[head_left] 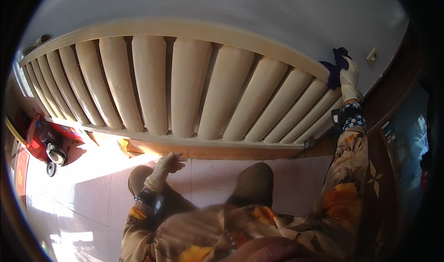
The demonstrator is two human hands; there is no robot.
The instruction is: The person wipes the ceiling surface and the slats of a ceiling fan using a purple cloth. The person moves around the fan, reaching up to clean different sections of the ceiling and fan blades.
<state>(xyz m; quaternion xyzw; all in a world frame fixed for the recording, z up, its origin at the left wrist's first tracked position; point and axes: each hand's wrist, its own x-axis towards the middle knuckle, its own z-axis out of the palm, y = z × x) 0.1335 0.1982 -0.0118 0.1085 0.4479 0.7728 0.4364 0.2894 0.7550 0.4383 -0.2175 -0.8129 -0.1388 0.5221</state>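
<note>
A cream column radiator (189, 88) stretches across the view in front of me, against the pale wall (222, 5). My right hand (350, 74), in a whitish glove, grips a dark purple cloth (334, 74) at the right end of the radiator's top rail (166, 26). Part of the cloth hangs over the rail's end and part sticks up above the hand. My left hand (170, 165), gloved the same way, is by my left knee (138, 178). Its fingers are loosely bent and apart, with nothing in them.
A wall switch or socket (372, 56) sits right of the cloth. Dark wooden furniture with a star inlay (374, 178) stands close by my right arm. At left, a red bag or basin (36, 137) and a dark bottle-like object (48, 132) rest on the sunlit tiled floor (90, 199).
</note>
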